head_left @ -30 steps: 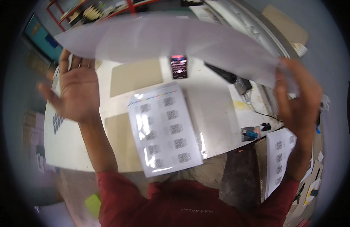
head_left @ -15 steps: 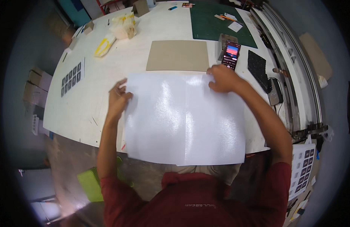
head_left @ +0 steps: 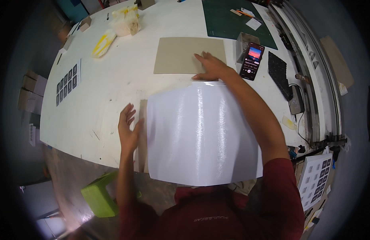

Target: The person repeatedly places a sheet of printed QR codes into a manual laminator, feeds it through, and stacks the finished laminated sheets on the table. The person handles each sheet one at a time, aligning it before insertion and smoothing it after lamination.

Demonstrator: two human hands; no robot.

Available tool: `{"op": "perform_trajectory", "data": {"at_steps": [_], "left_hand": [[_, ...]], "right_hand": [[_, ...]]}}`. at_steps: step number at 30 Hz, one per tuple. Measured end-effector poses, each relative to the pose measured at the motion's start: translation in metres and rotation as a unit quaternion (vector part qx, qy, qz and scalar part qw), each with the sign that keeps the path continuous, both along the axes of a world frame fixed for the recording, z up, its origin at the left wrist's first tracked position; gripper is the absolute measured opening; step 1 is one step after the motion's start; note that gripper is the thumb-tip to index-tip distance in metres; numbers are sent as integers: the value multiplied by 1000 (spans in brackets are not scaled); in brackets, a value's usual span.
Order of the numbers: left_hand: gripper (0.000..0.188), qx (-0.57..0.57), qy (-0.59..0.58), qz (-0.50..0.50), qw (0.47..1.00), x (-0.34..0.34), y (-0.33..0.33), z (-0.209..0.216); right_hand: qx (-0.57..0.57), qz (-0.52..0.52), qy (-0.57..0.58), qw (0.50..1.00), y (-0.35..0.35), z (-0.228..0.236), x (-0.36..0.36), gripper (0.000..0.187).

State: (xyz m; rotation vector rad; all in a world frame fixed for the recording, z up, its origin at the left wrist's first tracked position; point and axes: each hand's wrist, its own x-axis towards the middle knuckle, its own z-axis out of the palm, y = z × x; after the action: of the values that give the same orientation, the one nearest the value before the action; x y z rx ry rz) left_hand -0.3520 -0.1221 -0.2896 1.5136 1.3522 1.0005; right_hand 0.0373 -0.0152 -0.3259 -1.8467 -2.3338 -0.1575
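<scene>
A large glossy white sheet (head_left: 181,136) lies in front of me, bowed, its near edge reaching past the table edge to my body. Along its left side a strip of grey-brown board (head_left: 143,136) shows from underneath. My left hand (head_left: 129,126) is beside that strip, fingers apart and holding nothing; whether it touches the board I cannot tell. Beyond the sheet's far edge lies a flat grey-beige board (head_left: 175,56). My right hand (head_left: 212,66) reaches over the board's near right part, fingers stretched out, thumb close to the sheet's far edge. The right forearm crosses the sheet's right side.
Right of the board stand a grey box (head_left: 243,42) and a lit phone (head_left: 252,62). Behind them is a green cutting mat (head_left: 225,24). A dark textured piece (head_left: 277,72) lies near the metal rail (head_left: 313,68). A printed sheet (head_left: 69,84) and yellow-white plastic bags (head_left: 125,24) are left.
My right hand has moved left, from the sheet's far edge onto the board. My left hand has come nearer and off the sheet. The sheet has shifted toward me and bowed, baring a strip beneath.
</scene>
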Motion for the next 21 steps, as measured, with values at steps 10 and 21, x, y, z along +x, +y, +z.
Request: {"op": "perform_trajectory", "data": {"at_steps": [10, 21], "left_hand": [[67, 27, -130, -198, 971, 43, -83, 59], [62, 61, -102, -269, 956, 66, -107, 73]], "right_hand": [[-215, 26, -9, 976, -4, 60, -11, 73], [63, -16, -66, 996, 13, 67, 29, 43]]}}
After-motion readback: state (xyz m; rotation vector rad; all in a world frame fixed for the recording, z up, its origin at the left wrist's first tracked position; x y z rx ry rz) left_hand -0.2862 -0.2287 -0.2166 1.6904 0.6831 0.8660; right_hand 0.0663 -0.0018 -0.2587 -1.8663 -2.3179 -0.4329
